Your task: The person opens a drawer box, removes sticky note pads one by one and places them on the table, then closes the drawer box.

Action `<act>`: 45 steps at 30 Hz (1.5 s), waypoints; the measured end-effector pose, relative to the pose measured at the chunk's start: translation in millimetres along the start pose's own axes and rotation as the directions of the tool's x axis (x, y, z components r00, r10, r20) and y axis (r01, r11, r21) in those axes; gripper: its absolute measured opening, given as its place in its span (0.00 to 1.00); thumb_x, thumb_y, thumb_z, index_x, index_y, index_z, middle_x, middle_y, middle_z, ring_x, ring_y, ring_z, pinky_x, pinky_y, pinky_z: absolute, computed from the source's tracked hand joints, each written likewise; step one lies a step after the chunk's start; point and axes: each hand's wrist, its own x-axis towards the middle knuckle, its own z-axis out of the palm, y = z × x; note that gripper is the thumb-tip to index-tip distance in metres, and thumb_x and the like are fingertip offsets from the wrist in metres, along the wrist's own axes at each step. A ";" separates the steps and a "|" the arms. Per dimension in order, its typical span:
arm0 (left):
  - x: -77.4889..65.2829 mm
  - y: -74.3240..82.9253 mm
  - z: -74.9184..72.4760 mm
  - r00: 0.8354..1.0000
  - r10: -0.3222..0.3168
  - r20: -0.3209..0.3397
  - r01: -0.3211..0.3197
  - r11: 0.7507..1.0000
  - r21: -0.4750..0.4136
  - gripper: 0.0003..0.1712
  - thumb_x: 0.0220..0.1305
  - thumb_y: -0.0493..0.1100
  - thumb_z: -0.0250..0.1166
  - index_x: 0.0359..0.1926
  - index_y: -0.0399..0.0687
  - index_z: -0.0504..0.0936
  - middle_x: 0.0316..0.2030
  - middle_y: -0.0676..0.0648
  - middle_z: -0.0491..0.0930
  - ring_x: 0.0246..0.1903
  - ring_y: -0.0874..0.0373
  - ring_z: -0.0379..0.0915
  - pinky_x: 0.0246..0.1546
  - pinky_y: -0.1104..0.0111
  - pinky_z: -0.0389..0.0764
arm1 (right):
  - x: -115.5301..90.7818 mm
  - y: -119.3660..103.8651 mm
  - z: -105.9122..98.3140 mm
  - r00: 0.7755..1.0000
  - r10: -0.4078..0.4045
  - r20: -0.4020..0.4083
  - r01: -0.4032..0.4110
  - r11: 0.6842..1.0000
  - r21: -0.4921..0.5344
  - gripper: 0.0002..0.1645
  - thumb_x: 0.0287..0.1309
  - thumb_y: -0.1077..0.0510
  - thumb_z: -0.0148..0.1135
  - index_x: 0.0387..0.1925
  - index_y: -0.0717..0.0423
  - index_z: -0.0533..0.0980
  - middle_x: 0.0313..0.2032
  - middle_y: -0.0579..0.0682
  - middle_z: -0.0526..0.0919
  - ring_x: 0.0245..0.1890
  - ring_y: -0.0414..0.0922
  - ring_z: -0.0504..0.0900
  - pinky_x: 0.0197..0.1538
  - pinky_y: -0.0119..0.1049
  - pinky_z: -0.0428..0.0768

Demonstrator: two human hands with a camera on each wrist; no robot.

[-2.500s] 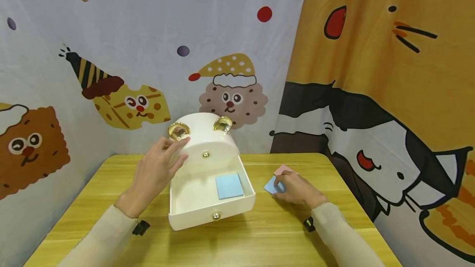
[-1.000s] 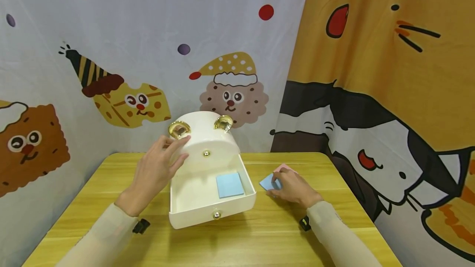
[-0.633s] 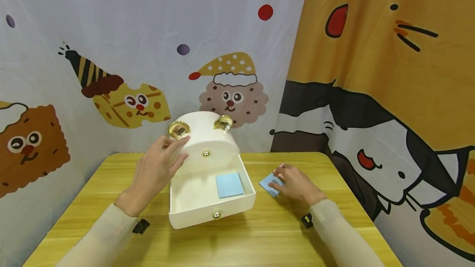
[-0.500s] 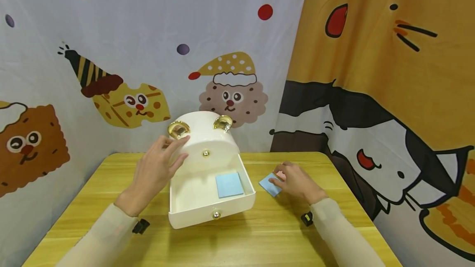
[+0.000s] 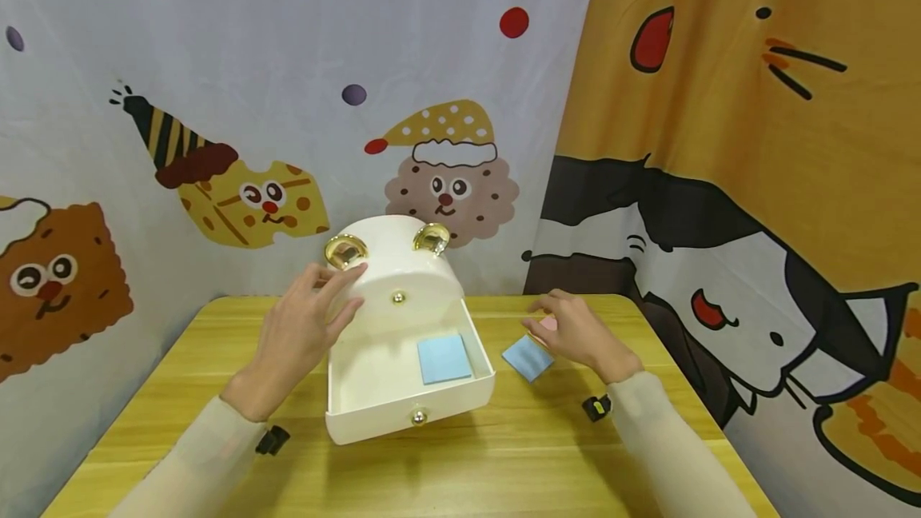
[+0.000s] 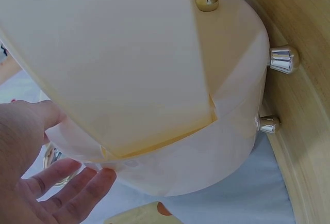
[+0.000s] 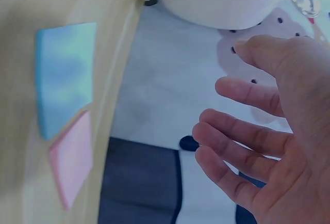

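Observation:
A white tabletop drawer box (image 5: 403,246) has gold knobs and round gold ears. Its lower drawer (image 5: 370,378) is pulled out, with a blue sticky note pad (image 5: 444,360) lying inside. My left hand (image 5: 302,334) rests against the box's left side; in the left wrist view its fingertips (image 6: 105,176) touch the white shell near the front edge. Right of the drawer, a second blue sticky note pad (image 5: 528,357) lies on the table, partly over a pink pad (image 7: 72,159). My right hand (image 5: 579,334) hovers above the pink pad, fingers spread and holding nothing.
The wooden table (image 5: 432,478) ends at a cartoon-printed cloth (image 5: 446,22) behind the box. Silvery feet (image 6: 283,60) support the box. Black wrist devices (image 5: 273,440) are on both forearms.
My right hand has let go of the blue pad on the table, after shifting it slightly left, and has lifted up and away from it. The left hand stays put.

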 end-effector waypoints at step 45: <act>0.7 0.0 -1.5 1.000 0.005 0.001 -0.005 1.000 -0.006 0.33 0.73 0.44 0.84 0.76 0.59 0.87 0.48 0.41 0.82 0.33 0.52 0.78 0.18 0.74 0.65 | 78.2 -151.4 -64.3 0.869 -0.369 0.331 0.384 0.923 0.021 0.20 0.76 0.47 0.81 0.63 0.43 0.90 0.57 0.46 0.91 0.45 0.42 0.89 0.52 0.40 0.90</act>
